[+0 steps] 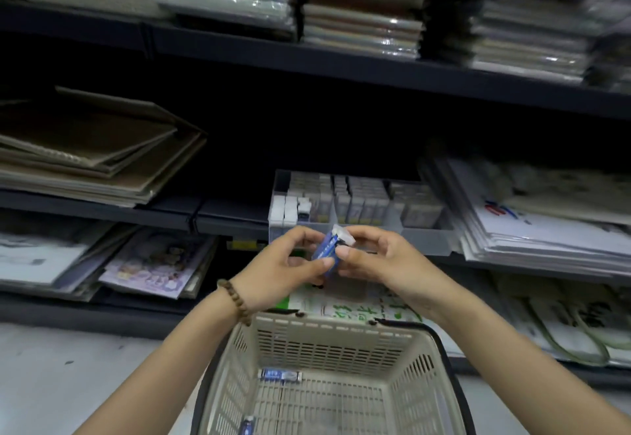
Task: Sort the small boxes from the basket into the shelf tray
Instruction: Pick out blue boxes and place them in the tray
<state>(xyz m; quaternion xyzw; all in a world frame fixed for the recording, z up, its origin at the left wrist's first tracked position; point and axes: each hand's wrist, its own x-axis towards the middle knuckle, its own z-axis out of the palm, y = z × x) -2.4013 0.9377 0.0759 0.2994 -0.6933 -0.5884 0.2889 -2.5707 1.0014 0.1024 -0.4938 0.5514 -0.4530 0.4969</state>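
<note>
Holding that small blue box (327,249) up between both hands, you're hovering right in front of the shelf tray (426,237), just above the basket (307,323). Your left hand (283,263) is curling round the lower end with the thumb pressing on the face. Your right hand (379,260) is pinching the pale upper end between thumb and forefinger. It might actually be two boxes pressed together; the blur is making that hard to call.

For this step I'd be turning it so it's standing the same way as the rows (362,202) in the tray. Then I'd be sliding it into a compartment that's showing a gap, not forcing it between packed ones. Letting one hand take over before reaching in is probably going to help.

It's looking like thin glossy card, light and easy to crush, so go gentle. The tray is looking like clear hard plastic with dividers. The basket is beige plastic lattice, and another blue box (280,376) is lying on its floor, with one more near the bottom edge.
</note>
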